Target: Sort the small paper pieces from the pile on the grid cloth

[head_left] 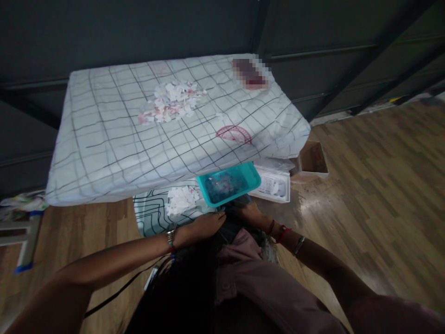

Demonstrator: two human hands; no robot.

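Over my lap, just below the teal tray (pixel 251 188), both of my hands are close together. My left hand (pixel 207 224) has its fingers bent and closed at some dark material; what they hold is hidden. My right hand (pixel 251 214) reaches into the same dark material (pixel 227 227), and its fingers do not show clearly. The tray stands just past my hands, partly under the table's edge, with small dark and pale bits inside. To its left, a pile of white paper scraps (pixel 181 199) lies on a patterned cloth (pixel 149 218).
A table with a checked white cover (pixel 114 144) spans the space ahead, bearing a heap of paper scraps (pixel 174 102) and a blurred-out item (pixel 251 73). Right of the tray are a white box (pixel 273 186) and an open carton (pixel 313 158). A metal-legged stand (pixel 26 241) is at left.
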